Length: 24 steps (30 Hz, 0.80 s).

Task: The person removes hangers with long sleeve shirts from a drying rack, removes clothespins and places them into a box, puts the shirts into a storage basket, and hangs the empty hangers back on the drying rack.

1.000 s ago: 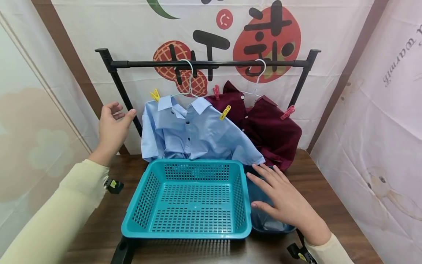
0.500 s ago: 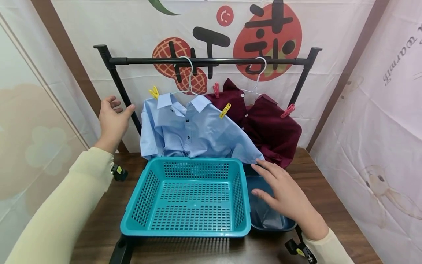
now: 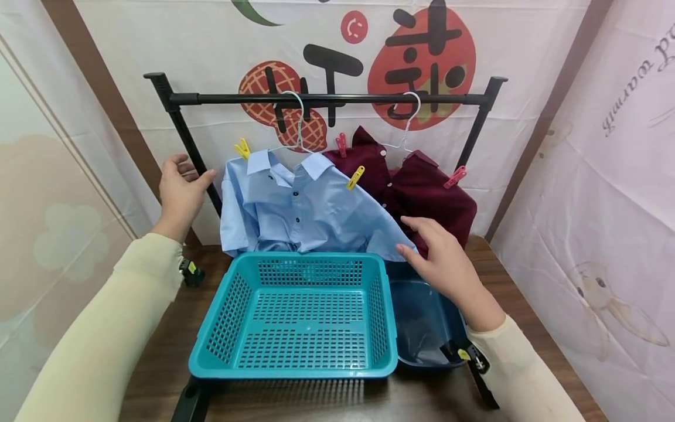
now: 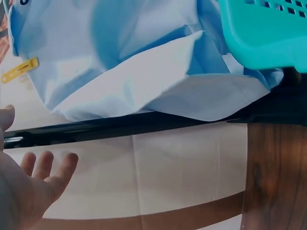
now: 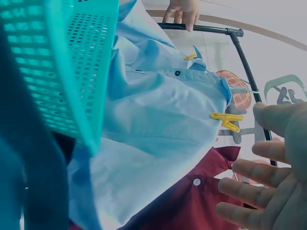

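Observation:
My left hand [image 3: 181, 189] is at the left post of a black garment rack [image 3: 327, 98], thumb and fingers loosely spread on either side of the post. The left wrist view shows a gap between these fingers [image 4: 61, 175] and the post. With fingers spread and nothing held, my right hand [image 3: 445, 261] is in front of the maroon shirt [image 3: 427, 193], close to the lower sleeve of the light blue shirt [image 3: 321, 205]. Both shirts hang from white wire hangers. Yellow clothespins [image 3: 355, 177] sit on the blue shirt's shoulders, pink clothespins [image 3: 455, 177] on the maroon one's.
A teal perforated basket [image 3: 292, 373] stands in front of the blue shirt. Beside it on the right is a dark blue basin [image 3: 424, 322], partly behind my right forearm. The rack's black foot [image 3: 191, 401] reaches across the wooden table [image 3: 285, 404] at the front left.
My right hand has risen from over the dark blue basin to the front of the maroon shirt. My left hand has moved slightly up and closer to the rack's post.

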Each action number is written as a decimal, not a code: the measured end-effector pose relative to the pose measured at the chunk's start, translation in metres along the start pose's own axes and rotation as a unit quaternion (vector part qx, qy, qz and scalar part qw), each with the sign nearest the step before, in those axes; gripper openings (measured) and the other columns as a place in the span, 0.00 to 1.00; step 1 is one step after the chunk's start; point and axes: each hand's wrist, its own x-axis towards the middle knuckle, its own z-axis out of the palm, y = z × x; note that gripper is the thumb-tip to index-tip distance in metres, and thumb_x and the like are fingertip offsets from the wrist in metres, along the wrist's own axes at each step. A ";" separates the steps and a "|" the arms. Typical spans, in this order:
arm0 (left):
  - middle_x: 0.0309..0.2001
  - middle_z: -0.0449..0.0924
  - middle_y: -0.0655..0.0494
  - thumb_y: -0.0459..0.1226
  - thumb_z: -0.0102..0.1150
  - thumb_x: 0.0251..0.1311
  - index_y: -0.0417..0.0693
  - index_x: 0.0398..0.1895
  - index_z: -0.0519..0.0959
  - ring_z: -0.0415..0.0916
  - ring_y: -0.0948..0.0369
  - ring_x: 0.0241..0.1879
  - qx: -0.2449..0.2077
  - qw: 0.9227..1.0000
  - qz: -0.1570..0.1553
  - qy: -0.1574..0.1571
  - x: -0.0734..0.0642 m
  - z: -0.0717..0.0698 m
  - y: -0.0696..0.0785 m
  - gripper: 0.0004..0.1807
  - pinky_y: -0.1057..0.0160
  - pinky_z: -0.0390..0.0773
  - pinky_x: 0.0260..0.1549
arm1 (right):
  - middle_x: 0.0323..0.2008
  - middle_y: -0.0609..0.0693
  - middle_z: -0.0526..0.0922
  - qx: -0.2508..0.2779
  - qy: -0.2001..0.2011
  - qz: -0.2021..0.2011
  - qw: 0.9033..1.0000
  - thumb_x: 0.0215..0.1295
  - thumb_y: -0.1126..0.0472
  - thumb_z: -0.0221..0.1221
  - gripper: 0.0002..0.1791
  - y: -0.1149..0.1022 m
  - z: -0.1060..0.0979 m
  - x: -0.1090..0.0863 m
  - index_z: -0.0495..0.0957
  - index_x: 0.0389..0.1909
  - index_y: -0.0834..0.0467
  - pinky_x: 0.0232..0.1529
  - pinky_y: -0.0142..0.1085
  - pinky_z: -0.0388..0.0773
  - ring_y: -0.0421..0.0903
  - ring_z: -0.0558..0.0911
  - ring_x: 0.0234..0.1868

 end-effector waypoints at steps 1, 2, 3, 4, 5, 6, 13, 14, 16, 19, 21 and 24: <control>0.73 0.64 0.48 0.55 0.61 0.67 0.57 0.80 0.53 0.69 0.54 0.69 0.001 1.000 0.001 -0.002 0.000 0.000 0.001 0.43 0.54 0.74 0.65 | 0.66 0.54 0.77 0.001 0.001 0.006 1.000 0.70 0.51 0.66 0.31 -0.001 -0.001 0.005 0.72 0.70 0.56 0.61 0.53 0.78 0.52 0.77 0.65; 0.72 0.65 0.47 0.54 0.61 0.68 0.56 0.79 0.53 0.69 0.54 0.68 0.003 1.000 0.005 -0.004 0.001 0.000 0.002 0.43 0.54 0.74 0.64 | 0.66 0.55 0.77 0.004 0.000 0.011 1.000 0.70 0.50 0.65 0.31 -0.001 -0.001 0.010 0.72 0.70 0.56 0.61 0.53 0.78 0.52 0.77 0.64; 0.72 0.66 0.46 0.54 0.61 0.68 0.55 0.79 0.54 0.70 0.54 0.68 0.005 1.000 0.008 -0.006 0.001 0.001 0.004 0.42 0.54 0.75 0.64 | 0.65 0.55 0.77 0.006 -0.002 0.016 1.000 0.71 0.50 0.65 0.31 -0.002 -0.002 0.015 0.72 0.70 0.56 0.61 0.53 0.78 0.52 0.77 0.64; 0.70 0.67 0.46 0.53 0.60 0.69 0.54 0.79 0.54 0.71 0.54 0.67 0.008 1.000 0.013 -0.009 0.002 0.001 0.005 0.42 0.53 0.75 0.63 | 0.65 0.55 0.77 0.010 -0.004 0.020 1.000 0.71 0.49 0.65 0.31 -0.002 -0.002 0.019 0.72 0.70 0.55 0.61 0.53 0.78 0.52 0.77 0.64; 0.70 0.68 0.45 0.53 0.60 0.69 0.53 0.79 0.54 0.71 0.54 0.66 0.011 1.000 0.016 -0.013 0.002 0.001 0.006 0.41 0.53 0.75 0.63 | 0.65 0.54 0.77 0.014 -0.008 0.024 1.000 0.71 0.49 0.64 0.30 -0.002 -0.002 0.024 0.73 0.70 0.55 0.61 0.53 0.78 0.52 0.77 0.63; 0.69 0.69 0.45 0.53 0.59 0.69 0.52 0.78 0.55 0.71 0.53 0.65 0.015 1.000 0.020 -0.017 0.002 0.002 0.007 0.40 0.52 0.75 0.63 | 0.64 0.54 0.77 0.018 -0.012 0.029 0.999 0.71 0.49 0.64 0.30 -0.002 -0.002 0.029 0.73 0.70 0.55 0.61 0.52 0.78 0.52 0.77 0.63; 0.65 0.72 0.46 0.52 0.59 0.70 0.51 0.76 0.57 0.73 0.54 0.61 0.026 0.999 0.028 -0.019 0.001 0.005 0.009 0.38 0.50 0.75 0.63 | 0.65 0.53 0.77 0.045 -0.037 0.083 0.995 0.72 0.45 0.63 0.30 -0.002 0.003 0.058 0.73 0.70 0.52 0.62 0.53 0.77 0.54 0.78 0.62; 0.64 0.72 0.46 0.51 0.59 0.70 0.50 0.76 0.57 0.73 0.54 0.61 0.027 0.999 0.031 -0.017 0.001 0.005 0.008 0.37 0.50 0.76 0.62 | 0.65 0.53 0.77 0.044 -0.039 0.089 0.994 0.71 0.45 0.63 0.30 -0.002 0.004 0.062 0.73 0.70 0.52 0.62 0.53 0.77 0.54 0.78 0.62; 0.63 0.73 0.44 0.50 0.59 0.71 0.48 0.75 0.58 0.74 0.53 0.61 0.032 0.999 0.038 -0.015 0.001 0.004 0.007 0.36 0.49 0.76 0.62 | 0.64 0.52 0.78 0.039 -0.038 0.098 0.994 0.71 0.46 0.63 0.30 -0.002 0.007 0.069 0.74 0.70 0.52 0.62 0.52 0.77 0.53 0.78 0.62; 0.63 0.73 0.42 0.47 0.58 0.72 0.44 0.73 0.61 0.75 0.51 0.60 0.050 0.998 0.044 -0.013 0.001 0.003 0.002 0.33 0.49 0.78 0.60 | 0.61 0.53 0.79 0.034 -0.031 0.105 0.993 0.71 0.48 0.64 0.28 -0.003 0.011 0.078 0.75 0.68 0.53 0.60 0.51 0.78 0.53 0.79 0.59; 0.63 0.73 0.41 0.47 0.57 0.73 0.43 0.73 0.63 0.75 0.50 0.60 0.064 0.997 0.041 -0.013 0.001 0.003 0.000 0.31 0.48 0.79 0.58 | 0.59 0.54 0.80 0.032 -0.026 0.105 0.994 0.71 0.50 0.65 0.27 -0.003 0.014 0.084 0.76 0.66 0.55 0.59 0.50 0.80 0.52 0.80 0.58; 0.63 0.73 0.41 0.47 0.56 0.74 0.43 0.72 0.65 0.73 0.49 0.60 0.079 0.996 0.032 -0.013 0.002 0.002 -0.004 0.30 0.47 0.79 0.57 | 0.57 0.54 0.82 0.030 -0.023 0.104 0.994 0.70 0.52 0.65 0.25 -0.005 0.018 0.092 0.78 0.64 0.57 0.57 0.48 0.81 0.52 0.81 0.55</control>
